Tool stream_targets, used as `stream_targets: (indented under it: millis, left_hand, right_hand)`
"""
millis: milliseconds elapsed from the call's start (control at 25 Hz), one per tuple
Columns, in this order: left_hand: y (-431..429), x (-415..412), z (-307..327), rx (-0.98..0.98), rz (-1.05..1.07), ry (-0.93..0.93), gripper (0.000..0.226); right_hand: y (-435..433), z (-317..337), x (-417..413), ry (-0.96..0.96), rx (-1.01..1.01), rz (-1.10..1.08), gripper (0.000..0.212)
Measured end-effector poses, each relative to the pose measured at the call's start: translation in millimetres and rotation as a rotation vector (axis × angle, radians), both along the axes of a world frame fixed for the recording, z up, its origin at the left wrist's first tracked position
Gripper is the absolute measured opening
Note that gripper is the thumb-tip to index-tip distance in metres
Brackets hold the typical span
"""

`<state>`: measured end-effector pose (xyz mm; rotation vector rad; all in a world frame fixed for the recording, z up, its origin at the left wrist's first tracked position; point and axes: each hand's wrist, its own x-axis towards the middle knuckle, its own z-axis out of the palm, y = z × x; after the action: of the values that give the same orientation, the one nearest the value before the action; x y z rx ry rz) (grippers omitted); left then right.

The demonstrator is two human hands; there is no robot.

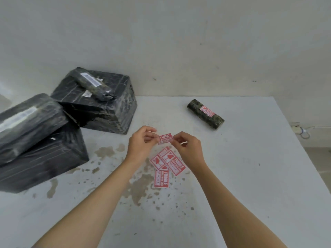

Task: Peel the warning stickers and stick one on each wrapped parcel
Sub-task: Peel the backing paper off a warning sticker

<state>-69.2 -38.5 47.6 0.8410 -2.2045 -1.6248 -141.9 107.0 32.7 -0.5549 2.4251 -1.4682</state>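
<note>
Red-and-white and marked FRAGILE, a warning sticker (165, 138) is being held just above the worktop (250, 176) between a person's two hands. The left hand (141, 145) is pinching its left end and the right hand (186, 145) is pinching its right edge with thumb and fingertips. The peeling step appears to be under way, with the fingers working at the label's edges, though whether the backing is separating is too small to tell.

Just beneath the hands, a few spare stickers (172, 163) are lying overlapped on the stained grey surface. Well apart at the far right, a slim rolled parcel (205, 113) is already wearing its label. To the left, four dark film-wrapped parcels are waiting with no red sticker in view: a big box (100, 108) with a small roll (97, 89) resting on top, and a second box (41, 158) carrying a flatter bundle (26, 120).

The next move is likely calling for a clean lift of the label off its liner. A reach leftwards would then be needed to press it flat on one of the unlabelled parcels, smoothing it over the crinkled wrap so it grips.
</note>
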Motion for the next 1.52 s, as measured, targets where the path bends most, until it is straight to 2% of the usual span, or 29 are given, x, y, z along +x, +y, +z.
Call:
stream_targets:
  millis: [40, 120, 240, 320, 400, 480, 560, 680, 800, 1040, 1400, 1520]
  left_hand:
    - [-7.6, 14.5, 6.4, -0.009, 0.112, 0.034, 0.019]
    - [-17.8, 41.1, 19.5, 0.069, 0.298, 0.057, 0.015]
    - [-30.8, 70.0, 37.6, 0.467, 0.349, 0.059, 0.024]
    - [-40.7, 82.8, 44.6, 0.543, 0.346, 0.087, 0.016]
    - [-48.4, 94.1, 48.3, 0.532, 0.348, 0.116, 0.011]
    - [-52.6, 100.8, 48.6, 0.515, 0.355, 0.126, 0.008]
    - [-52.8, 104.6, 50.5, 0.505, 0.334, 0.138, 0.009]
    - [-49.9, 106.2, 51.0, 0.482, 0.271, 0.154, 0.011]
    - [-47.0, 106.8, 51.9, 0.522, 0.192, 0.185, 0.014]
    - [-40.4, 100.2, 57.7, 0.515, 0.061, 0.173, 0.022]
    - [-25.9, 91.3, 66.1, 0.472, 0.019, 0.218, 0.024]
    - [-26.8, 91.4, 67.3, 0.438, 0.020, 0.226, 0.028]
  right_hand:
    - [-12.9, 6.9, 8.4, 0.054, -0.025, 0.004, 0.005]
    - [-38.3, 14.8, 26.8, 0.332, -0.057, 0.023, 0.005]
    - [-70.0, 15.0, 54.6, 0.769, -0.088, 0.100, 0.004]
    - [-80.1, 13.6, 66.3, 0.884, -0.114, 0.141, 0.008]
    - [-82.6, 12.9, 75.0, 0.908, -0.129, 0.182, 0.010]
    - [-79.8, 18.0, 82.8, 0.795, -0.147, 0.234, 0.015]
    - [-77.8, 29.4, 92.1, 0.502, -0.168, 0.241, 0.020]
    - [-78.5, 44.1, 94.0, 0.049, -0.223, 0.191, 0.007]
    - [-72.9, 51.9, 88.9, -0.153, -0.313, 0.160, 0.013]
    - [-58.6, 63.0, 87.5, -0.197, -0.380, 0.126, 0.017]
    - [-49.5, 71.8, 75.5, -0.267, -0.428, 0.056, 0.016]
    - [-49.6, 69.7, 75.1, -0.232, -0.390, 0.077, 0.013]
